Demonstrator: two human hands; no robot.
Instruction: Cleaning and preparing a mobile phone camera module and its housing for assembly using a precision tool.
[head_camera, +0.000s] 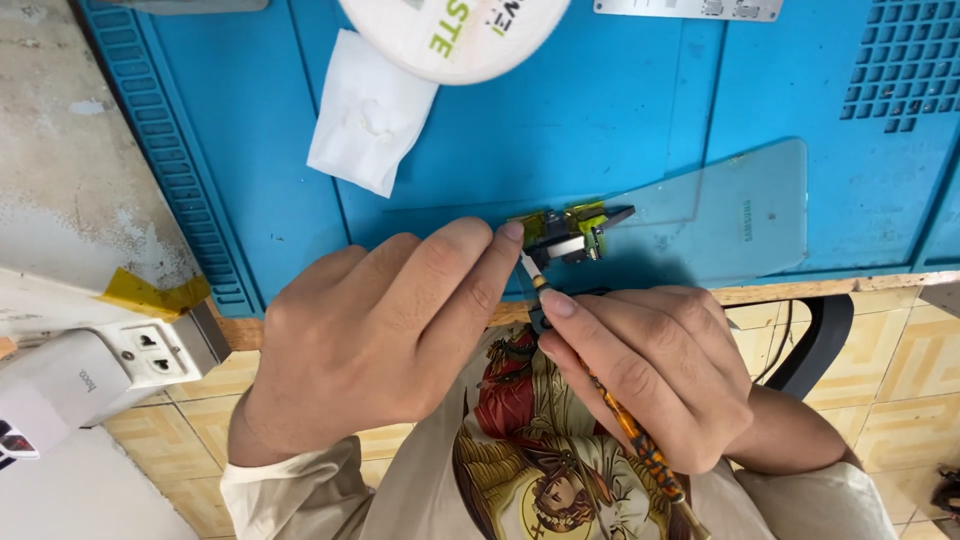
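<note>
Our left grip (380, 330) pinches the part (568, 235) on the mat (600, 110); our right grip (650, 375) clamps the tool (625, 420).

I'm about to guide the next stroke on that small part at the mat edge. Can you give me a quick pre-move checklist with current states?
1. Left hand steadies the small part with a fingertip: ok.
2. Right hand grips the orange-patterned tool like a pen: ok.
3. Tool tip reaches the part: ok, it appears to touch the part's near side.
4. Part rests on the clear glass sheet: cannot tell.
5. White tissue lies apart from the work: ok.
6. Part fully on the blue mat: not ok, it sits near the front edge.
</note>
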